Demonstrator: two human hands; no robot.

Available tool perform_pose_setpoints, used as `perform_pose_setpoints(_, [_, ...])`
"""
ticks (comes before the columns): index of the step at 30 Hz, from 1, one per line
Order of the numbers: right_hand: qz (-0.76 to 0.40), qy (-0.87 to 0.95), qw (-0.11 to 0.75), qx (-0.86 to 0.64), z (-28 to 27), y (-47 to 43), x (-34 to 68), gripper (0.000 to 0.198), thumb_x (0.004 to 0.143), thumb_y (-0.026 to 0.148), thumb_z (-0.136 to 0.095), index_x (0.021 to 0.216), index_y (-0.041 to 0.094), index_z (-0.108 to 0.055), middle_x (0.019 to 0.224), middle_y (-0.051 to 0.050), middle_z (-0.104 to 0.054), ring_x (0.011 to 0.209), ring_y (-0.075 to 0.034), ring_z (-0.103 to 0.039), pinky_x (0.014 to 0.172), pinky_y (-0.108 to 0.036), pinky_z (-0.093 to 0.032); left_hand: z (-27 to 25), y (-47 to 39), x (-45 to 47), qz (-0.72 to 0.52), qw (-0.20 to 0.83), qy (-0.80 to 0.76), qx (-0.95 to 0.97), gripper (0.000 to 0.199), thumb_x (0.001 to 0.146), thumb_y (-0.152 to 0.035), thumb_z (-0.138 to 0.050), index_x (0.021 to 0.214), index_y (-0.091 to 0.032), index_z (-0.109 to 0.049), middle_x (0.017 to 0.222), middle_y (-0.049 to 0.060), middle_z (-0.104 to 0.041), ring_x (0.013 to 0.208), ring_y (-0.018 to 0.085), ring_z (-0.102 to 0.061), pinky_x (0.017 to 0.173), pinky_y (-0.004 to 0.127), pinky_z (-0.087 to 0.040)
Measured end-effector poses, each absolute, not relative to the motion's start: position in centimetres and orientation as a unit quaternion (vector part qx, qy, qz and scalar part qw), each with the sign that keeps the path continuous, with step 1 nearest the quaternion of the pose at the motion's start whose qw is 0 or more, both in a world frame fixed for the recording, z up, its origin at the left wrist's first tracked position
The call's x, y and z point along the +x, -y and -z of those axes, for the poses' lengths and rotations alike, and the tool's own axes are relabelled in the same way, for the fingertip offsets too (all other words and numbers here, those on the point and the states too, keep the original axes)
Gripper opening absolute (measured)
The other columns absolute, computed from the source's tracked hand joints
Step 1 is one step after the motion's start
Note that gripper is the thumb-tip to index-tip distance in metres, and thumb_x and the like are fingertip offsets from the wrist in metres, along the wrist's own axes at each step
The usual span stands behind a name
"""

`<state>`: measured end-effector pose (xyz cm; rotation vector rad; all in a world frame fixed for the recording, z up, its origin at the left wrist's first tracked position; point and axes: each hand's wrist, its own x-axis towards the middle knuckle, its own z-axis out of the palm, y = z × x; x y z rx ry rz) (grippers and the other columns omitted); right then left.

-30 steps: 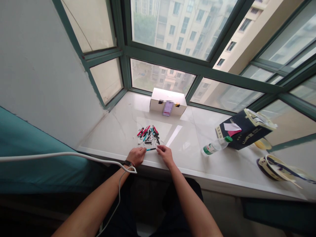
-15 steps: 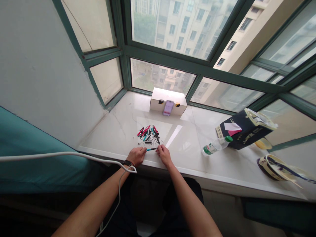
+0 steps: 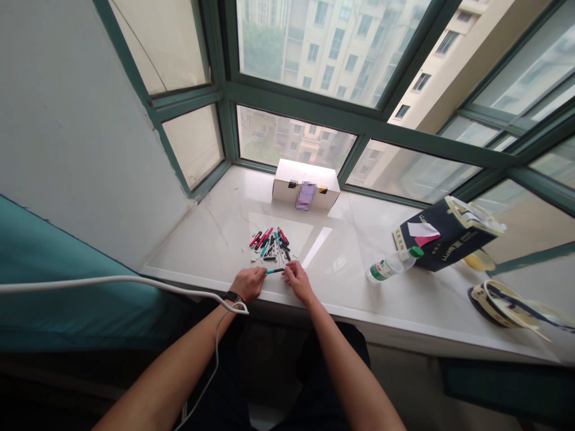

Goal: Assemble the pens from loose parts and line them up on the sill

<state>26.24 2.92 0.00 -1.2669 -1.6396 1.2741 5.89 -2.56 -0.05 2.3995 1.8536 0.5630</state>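
Teal and black, the pen (image 3: 275, 271) lies level between the two hands at the near edge of the sill (image 3: 350, 281), just at 6 o'clock from the pile (image 3: 271, 243). The left hand (image 3: 249, 282) pinches its teal end and the right hand (image 3: 297, 280) pinches its dark end, fingertips closed on it; whether the two halves are fully joined is too small to tell. By the look of it this one pen is about half done, being pushed or twisted together, while the pile of red, teal and black pens and small loose parts at 12 o'clock of the hands is mostly unsorted, so most of the work looks left.

A white box (image 3: 306, 185) stands further off at 12 o'clock against the window. At 3 o'clock lie a bottle (image 3: 392, 265) and a dark bag (image 3: 444, 234), well apart from the hands. A white cable (image 3: 135, 281) runs in from 9 o'clock to the left wrist.

Against half a second ago, the right hand has crept slightly towards the left, shortening the visible stretch of pen; the left hand has stayed put
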Motion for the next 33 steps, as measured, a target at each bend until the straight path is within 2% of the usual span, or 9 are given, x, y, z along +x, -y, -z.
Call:
perform_pose_setpoints(7, [-0.438,0.682,0.32,-0.49,-0.1,-2.9,26.58,0.026,0.092,0.044,-0.044,0.078,0.023,-0.052,0.067,0.002,-0.063,0.059,-0.014,-0.057,0.062,-0.025,-0.044,-0.21,2.57,5.95,-0.176,0.026,-0.599,0.781,0.027,0.098,-0.029,-0.033,0.101,-0.021,-0.058,0.085,0.006,-0.063,0.074,0.019,-0.056,0.069,0.032,-0.035])
perform_pose_setpoints(20, [-0.359,0.709,0.298,-0.529,-0.83,-3.01,26.06,0.042,0.094,0.047,-0.041,0.06,0.022,-0.046,0.054,0.004,-0.052,0.056,-0.013,-0.05,0.06,-0.024,-0.035,-0.09,2.59,5.88,-0.17,0.027,-0.593,0.787,0.028,0.098,-0.029,-0.032,0.103,-0.021,-0.058,0.086,0.006,-0.062,0.074,0.019,-0.055,0.07,0.032,-0.036])
perform_pose_setpoints(33, [-0.402,0.693,0.294,-0.521,-0.53,-3.38,26.1,0.048,0.093,0.053,-0.038,0.058,0.022,-0.048,0.052,0.002,-0.052,0.054,-0.014,-0.05,0.059,-0.024,-0.038,0.07,2.55,5.78,-0.197,0.045,-0.593,0.78,0.027,0.097,-0.029,-0.034,0.105,-0.022,-0.059,0.086,0.006,-0.063,0.073,0.019,-0.055,0.069,0.033,-0.037])
